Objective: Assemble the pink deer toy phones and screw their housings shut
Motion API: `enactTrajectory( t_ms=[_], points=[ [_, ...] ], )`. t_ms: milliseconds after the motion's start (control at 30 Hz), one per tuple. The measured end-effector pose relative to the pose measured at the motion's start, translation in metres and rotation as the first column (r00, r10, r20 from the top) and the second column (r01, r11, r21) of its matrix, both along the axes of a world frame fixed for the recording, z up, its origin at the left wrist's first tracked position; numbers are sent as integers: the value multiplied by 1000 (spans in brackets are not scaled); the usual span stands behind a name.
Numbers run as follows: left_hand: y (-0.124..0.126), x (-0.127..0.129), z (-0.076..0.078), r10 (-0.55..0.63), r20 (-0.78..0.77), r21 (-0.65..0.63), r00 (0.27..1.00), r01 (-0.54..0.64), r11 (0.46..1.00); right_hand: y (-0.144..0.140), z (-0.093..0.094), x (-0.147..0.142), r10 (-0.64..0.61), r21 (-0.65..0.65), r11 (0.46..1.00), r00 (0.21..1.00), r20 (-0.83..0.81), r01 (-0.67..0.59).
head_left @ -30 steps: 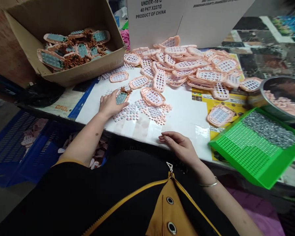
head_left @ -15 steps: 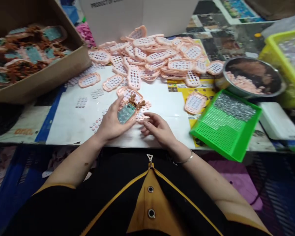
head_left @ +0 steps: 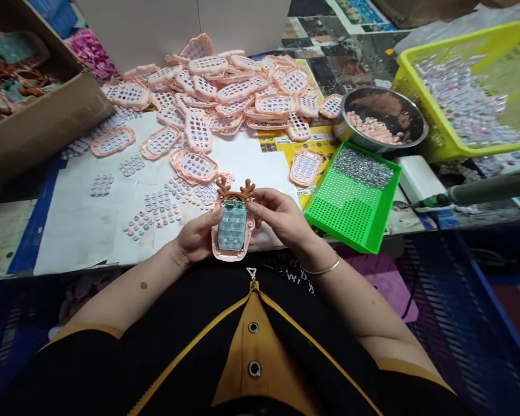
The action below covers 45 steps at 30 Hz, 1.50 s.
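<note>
Fingers of both hands close on one toy phone shell (head_left: 233, 228), held just above the near edge of the table (head_left: 78, 231). Left hand (head_left: 196, 238) cups it from beneath and from the left, fingers curled behind its back so only the thumb side shows. Right hand (head_left: 281, 216) pinches the upper right edge, thumb and forefinger pressed together beside the right antler, the other fingers curled behind them.

Its long axis runs away from the body: the brown antlers (head_left: 235, 187) point toward the far side of the table, the rounded pink end points back at the chest. The face with the pale green keypad (head_left: 232, 232) is turned up to the camera, nearly flat.

Just beyond the fingertips lie loose button sheets (head_left: 156, 207) on white paper, and farther off a heap of pink keypad frames (head_left: 238, 92). Right of the right hand sits a green mesh tray (head_left: 351, 208) with small silvery parts, then a steel bowl (head_left: 379, 118) of pink pieces and a yellow basket (head_left: 468, 86). Left and beyond the left hand stands a cardboard box (head_left: 34, 124) holding more antlered shells.

Printing shows on a yellow leaflet (head_left: 281, 140) beyond the right hand, too small to read.
</note>
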<state>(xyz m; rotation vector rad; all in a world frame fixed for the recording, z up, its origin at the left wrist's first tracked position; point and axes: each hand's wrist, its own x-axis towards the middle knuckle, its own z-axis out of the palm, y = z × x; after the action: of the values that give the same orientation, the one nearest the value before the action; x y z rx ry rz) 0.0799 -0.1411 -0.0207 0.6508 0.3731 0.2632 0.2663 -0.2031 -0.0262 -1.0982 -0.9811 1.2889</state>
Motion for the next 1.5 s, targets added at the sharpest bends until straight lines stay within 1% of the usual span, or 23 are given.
enactTrajectory(
  t_ms=[67, 100, 133, 167, 200, 233, 267, 300, 333, 367, 500, 600, 700, 800, 867, 1067, 1167, 1233, 1300, 1367, 1433, 1467, 1500],
  points=[
    [-2, -4, 0, -2, 32, -17, 999, 3, 1000, 1, 3, 13, -51, 51, 998, 971, 233, 41],
    [-2, -6, 1, 1, 37, -19, 999, 0, 1000, 2, 5, 23, -103, 87, 993, 909, 404, 74],
    [-3, -8, 2, 8, 41, -19, 999, -7, 1000, 5, 7, 35, -187, 153, 981, 772, 608, 117],
    [-3, -10, 3, 19, 46, -21, 999, -18, 1000, 8, 10, 47, -257, 206, 966, 551, 794, 155],
    [-3, -12, 4, 34, 55, -21, 998, -32, 999, 12, 13, 59, -218, 177, 971, 295, 930, 160],
    [-2, -13, 4, 42, 66, -21, 997, -41, 999, 16, 15, 69, -87, 78, 984, 48, 995, 160],
    [-2, -14, 4, 46, 80, -23, 996, -44, 999, 19, 18, 78, 52, -30, 987, -133, 990, 161],
    [-1, -15, 3, 47, 90, -26, 995, -45, 999, 23, 20, 83, 162, -121, 978, -248, 955, 173],
    [0, -16, 2, 50, 97, -29, 994, -47, 998, 26, 21, 86, 241, -190, 964, -316, 918, 184],
    [2, -16, 1, 58, 99, -30, 993, -55, 998, 28, 22, 87, 279, -225, 956, -350, 894, 188],
    [8, -18, -1, 127, 74, -53, 989, -124, 991, 23, 23, 70, 251, -200, 966, -405, 879, 165],
    [13, -19, 1, 200, 60, -72, 978, -196, 978, 9, 18, 46, 108, -84, 994, -427, 898, 76],
    [15, -16, 3, 255, 38, -65, 966, -252, 965, -7, 12, 24, -112, 75, 992, -461, 880, -98],
    [17, -9, 3, 281, 34, -34, 959, -279, 960, -19, 9, 8, -304, 210, 946, -452, 838, -247],
    [17, -5, 1, 289, 38, -9, 956, -289, 957, -24, 11, 0, -387, 271, 912, -432, 815, -306],
    [17, 1, -2, 302, 42, -10, 952, -302, 953, -33, 22, -14, -501, 306, 827, -372, 781, -472],
    [17, -1, 4, 294, 18, -19, 956, -294, 956, -37, 20, -15, -572, 361, 765, -303, 762, -533],
    [15, -4, 11, 296, 13, -12, 955, -296, 955, -41, 15, -12, -624, 447, 725, -224, 748, -525],
    [12, -9, 19, 307, 10, -15, 952, -307, 952, -45, 9, -7, -669, 556, 689, -113, 735, -464],
    [9, -14, 26, 306, 7, -9, 952, -306, 952, -49, 3, -1, -692, 669, 661, 67, 718, -339],
    [6, -17, 31, 275, 1, 25, 961, -275, 961, -51, -3, 4, -661, 728, 680, 356, 661, -89],
    [4, -18, 32, 251, -1, 49, 968, -251, 967, -51, -7, 5, -597, 680, 731, 537, 595, 59],
    [2, -19, 32, 221, -1, 73, 975, -220, 973, -50, -10, 4, -493, 564, 808, 720, 489, 170]
  ],
)
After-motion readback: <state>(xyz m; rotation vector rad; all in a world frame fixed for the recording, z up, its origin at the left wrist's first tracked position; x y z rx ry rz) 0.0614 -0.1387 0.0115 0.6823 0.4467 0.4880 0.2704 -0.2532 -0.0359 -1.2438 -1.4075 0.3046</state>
